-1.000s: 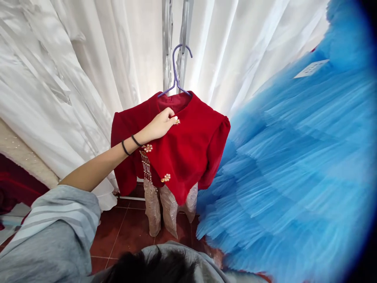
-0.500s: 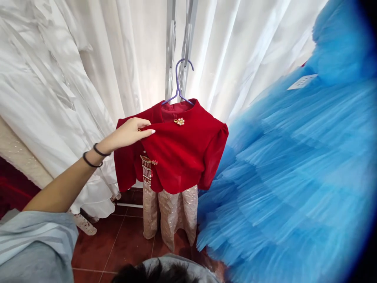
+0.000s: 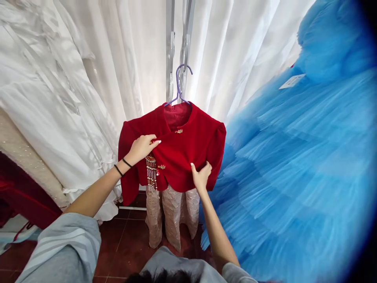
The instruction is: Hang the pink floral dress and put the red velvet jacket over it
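One red jacket [image 3: 179,151] is hanging near the middle of the view on one purple hanger [image 3: 178,90], which is standing at 12 o'clock from the jacket's centre, in front of two grey metal uprights [image 3: 170,51]. At 9 o'clock the left hand [image 3: 141,148] is holding the jacket's front edge, its thumb and fingers closing narrowly on the cloth; two black bands [image 3: 118,170] are circling that wrist. At 4 o'clock the right hand [image 3: 201,177] is touching the front panel, its thumb and fingers standing wide apart; whether they are gripping any cloth, I cannot tell. Three gold-toned clasps [image 3: 178,131] are showing: one at 12 o'clock below the collar, one at 8 o'clock, and one partly hiding under the left hand. One beaded tassel [image 3: 151,175] is dangling at 8 o'clock. One pale, shiny garment [image 3: 171,216] is hanging below, at 6 o'clock, above the red-tiled floor [image 3: 126,239]. One blue ruffled gown [image 3: 282,157] is filling 3 o'clock, bearing one white label [image 3: 292,81].
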Demonstrator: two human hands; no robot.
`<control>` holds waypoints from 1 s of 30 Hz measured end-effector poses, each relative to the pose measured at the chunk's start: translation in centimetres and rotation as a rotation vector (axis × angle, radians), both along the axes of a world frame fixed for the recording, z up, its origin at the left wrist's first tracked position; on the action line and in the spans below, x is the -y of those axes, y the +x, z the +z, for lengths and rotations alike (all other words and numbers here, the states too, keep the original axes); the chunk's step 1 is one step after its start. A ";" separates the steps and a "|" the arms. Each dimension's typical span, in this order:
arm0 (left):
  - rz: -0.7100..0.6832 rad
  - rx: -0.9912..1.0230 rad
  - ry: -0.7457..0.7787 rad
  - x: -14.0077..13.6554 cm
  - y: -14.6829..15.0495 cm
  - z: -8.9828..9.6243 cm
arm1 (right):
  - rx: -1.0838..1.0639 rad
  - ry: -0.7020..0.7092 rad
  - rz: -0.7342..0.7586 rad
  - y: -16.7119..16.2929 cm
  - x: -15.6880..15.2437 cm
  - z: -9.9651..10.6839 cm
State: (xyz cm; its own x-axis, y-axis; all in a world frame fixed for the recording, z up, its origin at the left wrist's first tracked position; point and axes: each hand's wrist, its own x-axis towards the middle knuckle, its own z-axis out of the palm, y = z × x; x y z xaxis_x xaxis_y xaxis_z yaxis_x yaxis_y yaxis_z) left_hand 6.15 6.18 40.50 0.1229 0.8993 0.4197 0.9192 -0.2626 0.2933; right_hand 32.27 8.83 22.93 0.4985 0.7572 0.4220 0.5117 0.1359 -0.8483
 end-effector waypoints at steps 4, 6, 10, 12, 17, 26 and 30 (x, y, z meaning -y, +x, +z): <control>-0.011 0.011 0.165 1.0 0.3 0.3 | -0.117 0.056 0.136 -1.3 0.2 1.2; 0.013 0.026 0.319 1.4 0.2 0.8 | -0.058 0.171 0.126 -1.8 1.4 1.2; 0.131 -0.076 0.256 0.6 -0.3 0.5 | 0.132 0.072 0.203 -2.2 4.5 -0.7; 0.123 -0.112 0.178 0.3 -0.7 0.0 | 0.222 -0.033 0.308 -1.9 5.4 -1.0; 0.138 0.172 0.488 1.2 -0.2 -2.6 | 0.339 0.334 0.151 -1.6 3.8 4.1; 0.534 0.207 0.600 -0.5 -1.2 -6.8 | 0.665 0.256 -0.036 2.0 -4.2 11.7; 0.333 0.139 0.670 -0.8 -7.2 -2.6 | 0.581 0.499 0.096 10.5 -6.5 17.0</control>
State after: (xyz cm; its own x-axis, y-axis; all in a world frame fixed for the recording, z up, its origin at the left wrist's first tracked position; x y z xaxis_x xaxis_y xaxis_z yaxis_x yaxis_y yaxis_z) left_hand -1.09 6.97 37.91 -0.2045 0.4266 0.8810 0.9474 -0.1402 0.2877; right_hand 42.79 15.32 39.96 0.0341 0.4372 0.8987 0.8231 0.4978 -0.2734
